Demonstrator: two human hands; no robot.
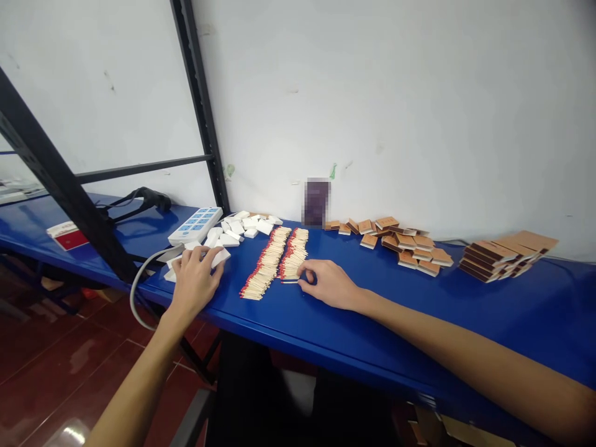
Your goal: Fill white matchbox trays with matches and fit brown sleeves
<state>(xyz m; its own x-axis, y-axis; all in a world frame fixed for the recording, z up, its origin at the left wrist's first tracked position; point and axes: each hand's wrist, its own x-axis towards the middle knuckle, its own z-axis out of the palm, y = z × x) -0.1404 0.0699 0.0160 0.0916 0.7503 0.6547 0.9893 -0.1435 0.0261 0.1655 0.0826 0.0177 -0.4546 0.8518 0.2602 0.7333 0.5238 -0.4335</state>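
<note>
My left hand [196,276] lies over a group of small white matchbox trays [236,227] at the left of the table. Its fingers curl around one white tray [220,256], partly hidden beneath them. Two long rows of red-tipped matchsticks lie in the middle, a left row [267,264] and a right row [293,254]. At the near end of the right row, my right hand [328,284] has thumb and forefinger pinched at the plain end of a matchstick [289,282].
Brown matchbox sleeves with white edges [410,244] lie in a loose heap at the right, with stacked ones [505,256] beyond. A white power strip [195,225] with a grey cable [135,292] sits behind my left hand. A black metal frame [198,93] rises at the left.
</note>
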